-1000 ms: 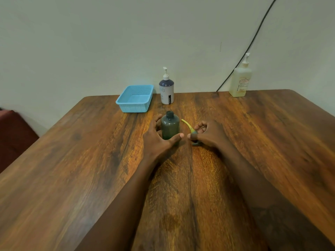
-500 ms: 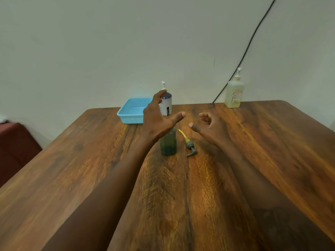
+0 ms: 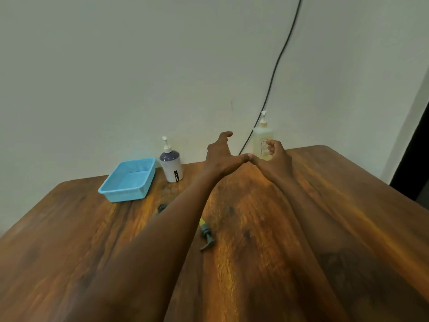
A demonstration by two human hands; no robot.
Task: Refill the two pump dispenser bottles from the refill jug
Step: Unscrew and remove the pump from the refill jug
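Observation:
Both my hands are raised over the far part of the wooden table [image 3: 336, 201] and hold nothing. My left hand [image 3: 221, 158] has its fingers spread. My right hand [image 3: 275, 160] has loosely curled fingers just in front of the pale yellow pump bottle [image 3: 260, 135] by the wall, and the two thumb tips meet. A white pump bottle with dark contents [image 3: 172, 167] stands at the back. The removed pump head [image 3: 206, 237] lies on the table. My left forearm hides nearly all of the dark green bottle; only its top [image 3: 162, 207] shows.
A light blue plastic basket [image 3: 130, 180] sits left of the white pump bottle. A black cable [image 3: 275, 70] runs down the wall behind the pale bottle. A dark opening is at the far right edge of the view.
Both hands let go of the green bottle and pump head, then rose and reached far right toward the pale bottle. The view tilted up and turned.

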